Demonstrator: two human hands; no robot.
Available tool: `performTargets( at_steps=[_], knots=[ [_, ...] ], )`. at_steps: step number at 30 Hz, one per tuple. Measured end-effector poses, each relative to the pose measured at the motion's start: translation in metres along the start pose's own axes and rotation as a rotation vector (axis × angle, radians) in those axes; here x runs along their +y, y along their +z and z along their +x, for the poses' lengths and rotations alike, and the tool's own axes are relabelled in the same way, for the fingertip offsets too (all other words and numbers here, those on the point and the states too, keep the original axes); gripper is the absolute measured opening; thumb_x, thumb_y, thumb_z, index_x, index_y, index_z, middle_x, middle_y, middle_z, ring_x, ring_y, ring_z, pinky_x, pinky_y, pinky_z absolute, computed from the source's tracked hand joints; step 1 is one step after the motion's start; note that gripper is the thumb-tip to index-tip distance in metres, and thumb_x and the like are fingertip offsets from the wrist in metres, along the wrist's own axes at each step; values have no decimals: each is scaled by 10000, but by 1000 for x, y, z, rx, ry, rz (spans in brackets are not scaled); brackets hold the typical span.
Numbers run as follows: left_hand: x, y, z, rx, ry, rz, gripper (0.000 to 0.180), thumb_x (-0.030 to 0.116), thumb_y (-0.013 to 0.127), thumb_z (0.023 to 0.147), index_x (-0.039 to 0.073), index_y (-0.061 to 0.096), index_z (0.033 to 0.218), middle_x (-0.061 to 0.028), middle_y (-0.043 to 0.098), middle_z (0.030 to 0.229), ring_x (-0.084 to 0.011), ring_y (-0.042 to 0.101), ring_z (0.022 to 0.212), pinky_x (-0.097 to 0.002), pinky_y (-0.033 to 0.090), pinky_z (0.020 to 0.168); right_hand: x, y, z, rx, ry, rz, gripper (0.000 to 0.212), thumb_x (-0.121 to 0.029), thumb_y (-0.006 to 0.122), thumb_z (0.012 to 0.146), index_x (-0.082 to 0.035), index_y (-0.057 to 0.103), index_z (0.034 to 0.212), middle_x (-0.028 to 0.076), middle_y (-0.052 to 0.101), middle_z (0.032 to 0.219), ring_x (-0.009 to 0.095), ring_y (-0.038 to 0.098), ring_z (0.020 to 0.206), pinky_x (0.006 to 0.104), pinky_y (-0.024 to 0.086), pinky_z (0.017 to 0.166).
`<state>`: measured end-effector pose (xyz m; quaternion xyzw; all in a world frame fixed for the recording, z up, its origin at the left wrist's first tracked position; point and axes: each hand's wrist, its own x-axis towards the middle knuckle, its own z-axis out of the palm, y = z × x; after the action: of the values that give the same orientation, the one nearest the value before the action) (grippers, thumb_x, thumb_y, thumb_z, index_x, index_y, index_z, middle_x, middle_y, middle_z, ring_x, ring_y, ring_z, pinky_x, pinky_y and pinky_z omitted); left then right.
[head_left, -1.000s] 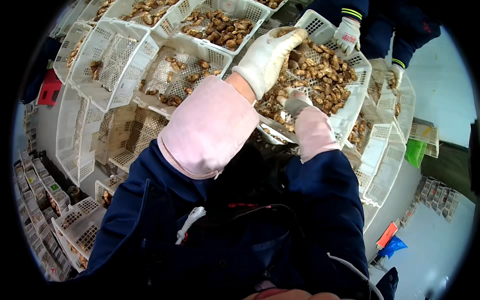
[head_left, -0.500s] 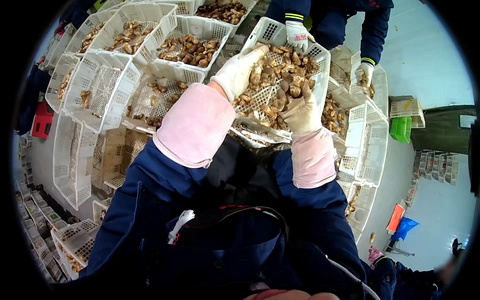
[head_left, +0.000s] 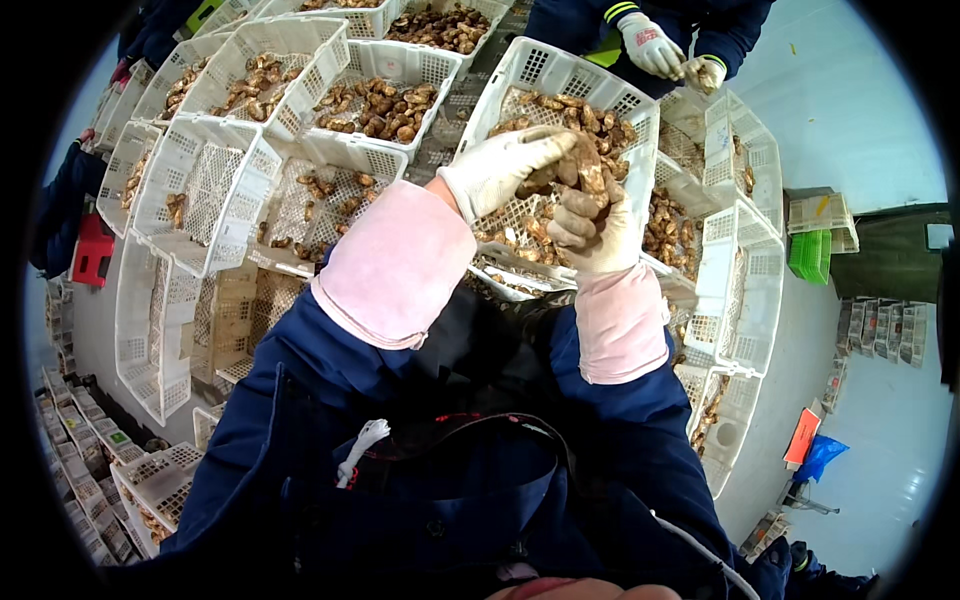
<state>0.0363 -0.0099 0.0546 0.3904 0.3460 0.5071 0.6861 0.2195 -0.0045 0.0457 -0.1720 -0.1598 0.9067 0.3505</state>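
Observation:
Both my hands wear whitish gloves with dirty fingers, and pink sleeve covers reach up my forearms. In my right hand [head_left: 592, 228] a brown mushroom [head_left: 590, 172] stands upright, its pale stem gripped by curled fingers. From the left, my left hand [head_left: 508, 172] closes against the same mushroom with fingers and thumb; its fingertips are partly hidden there. Below the hands is a white plastic basket [head_left: 640, 112] with many more mushrooms [head_left: 598, 122] lying loose on its mesh floor.
Several white baskets [head_left: 400, 58] of mushrooms surround me on the left and far side. More baskets [head_left: 745, 290] are stacked at the right. Across from me, a co-worker's gloved hands [head_left: 672, 62] hold something small. A red stool [head_left: 92, 248] stands at far left.
My left hand has come right, from the basket's left side to the mushroom in my right hand. The co-worker's hands have left the baskets and come together.

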Motion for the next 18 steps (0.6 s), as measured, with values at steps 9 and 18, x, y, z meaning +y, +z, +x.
performTargets(
  at_steps=[9,18],
  knots=[
    [6,5,0,-133,-44,121,400,373,598,991,65,623,1246,21,630,1036,-57,557,866,-215,473,789,-7,-30,5,-76,183,139,450,-484,524,969,-50,601,1059,-75,474,619,68,365,441,246,300,422],
    [-2,4,7,107,111,27,398,365,581,998,59,634,1247,-29,650,1162,-112,554,1112,-251,426,973,20,-2,15,563,-355,-696,491,-454,517,1007,-63,491,1303,55,594,1037,152,558,894,289,477,756]
  ],
)
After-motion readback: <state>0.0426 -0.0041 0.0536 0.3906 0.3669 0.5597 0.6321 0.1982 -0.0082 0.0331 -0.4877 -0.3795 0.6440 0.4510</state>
